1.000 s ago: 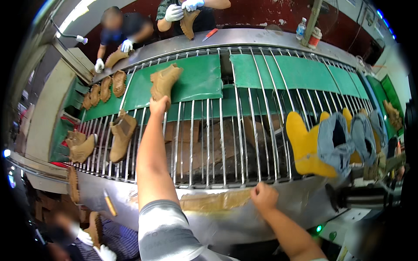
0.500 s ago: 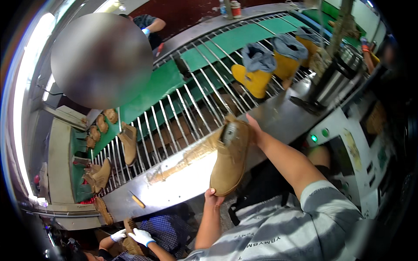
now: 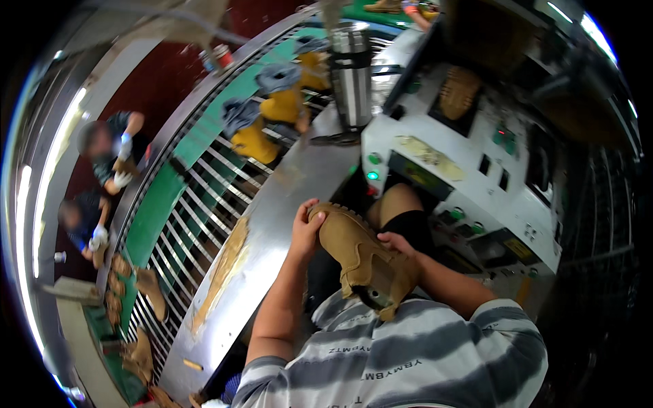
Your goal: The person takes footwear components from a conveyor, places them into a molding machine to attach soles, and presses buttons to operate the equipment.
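A tan ankle boot (image 3: pixel 348 248) is held in front of my chest, its toe toward the far left and its open collar near my shirt. My left hand (image 3: pixel 307 228) is closed round the toe end, with the thumb on top. At the boot's heel side, my right hand (image 3: pixel 400 246) grips it; some of those fingers are hidden. The boot's lugged sole edge shows along the side facing the machine. A last seems to sit inside the collar, though only part of it shows.
A white machine (image 3: pixel 408 173) with lit buttons stands to the right, a tan sole (image 3: pixel 457 92) in its recess. A steel flask (image 3: pixel 352 78) stands on the metal ledge (image 3: pixel 272 204). Yellow boots (image 3: pixel 255 143) and tan boots (image 3: pixel 151 292) rest on the rod conveyor (image 3: pixel 194 211). Two gloved co-workers are across.
My view has swung right toward the machine. The boot has turned from collar-away to collar-near, and my hands have changed places on it, the left now at the toe and the right at the heel.
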The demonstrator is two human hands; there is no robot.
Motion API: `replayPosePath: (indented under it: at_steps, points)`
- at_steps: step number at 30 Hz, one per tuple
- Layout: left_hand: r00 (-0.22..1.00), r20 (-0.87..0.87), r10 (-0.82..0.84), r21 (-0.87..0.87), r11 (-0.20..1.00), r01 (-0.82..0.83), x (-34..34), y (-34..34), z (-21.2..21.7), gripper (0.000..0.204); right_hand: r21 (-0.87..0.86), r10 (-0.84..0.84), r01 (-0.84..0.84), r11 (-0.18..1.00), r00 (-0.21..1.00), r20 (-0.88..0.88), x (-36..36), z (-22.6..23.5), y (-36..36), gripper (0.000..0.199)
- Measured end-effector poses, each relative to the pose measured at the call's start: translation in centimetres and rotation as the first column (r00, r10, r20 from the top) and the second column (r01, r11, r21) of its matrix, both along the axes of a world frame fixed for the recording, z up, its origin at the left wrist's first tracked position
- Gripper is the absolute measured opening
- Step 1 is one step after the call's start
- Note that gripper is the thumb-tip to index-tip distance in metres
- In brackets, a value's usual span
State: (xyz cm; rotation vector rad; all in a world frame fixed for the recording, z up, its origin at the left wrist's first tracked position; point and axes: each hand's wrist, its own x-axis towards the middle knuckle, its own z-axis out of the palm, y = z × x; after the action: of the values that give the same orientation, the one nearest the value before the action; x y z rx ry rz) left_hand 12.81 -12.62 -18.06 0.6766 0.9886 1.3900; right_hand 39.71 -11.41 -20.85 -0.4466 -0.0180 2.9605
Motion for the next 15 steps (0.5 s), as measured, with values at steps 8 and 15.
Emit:
replayPosePath:
  at_steps: [8,15]
  points:
    - [0.973,-0.085,-0.214,0.229,0.946,0.228,17.6,8.7,3.8,0.035,-0.009,-0.477,0.478,0.878,0.874,-0.099,15.4,3.3,-4.3,0.059]
    - [0.954,-0.252,-0.164,-0.009,0.986,0.168,13.9,8.3,-0.9,0.013,0.911,-0.985,0.377,0.167,0.024,0.170,33.8,11.3,-1.1,0.093]
